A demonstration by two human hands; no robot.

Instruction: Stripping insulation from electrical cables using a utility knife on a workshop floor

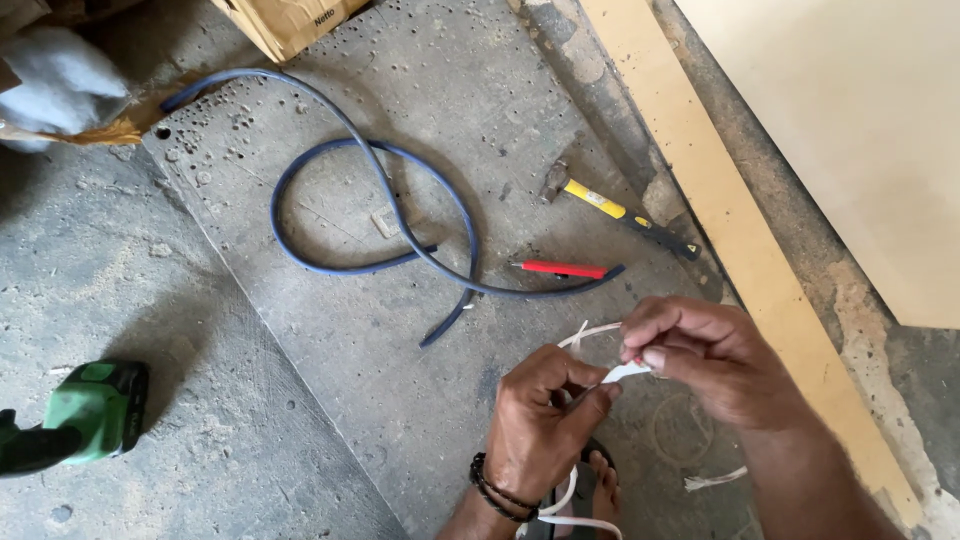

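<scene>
Both hands pinch a thin white strap point(622, 372) above the concrete floor point(300, 400), left hand point(545, 425) and right hand point(705, 360) each clamped on it (hammer point(615, 210) nearby); a hard tug could slip it free

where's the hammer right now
In the head view, the hammer lies on the concrete floor upper right of centre, beside the wooden plank, just above the red pencil.
</scene>
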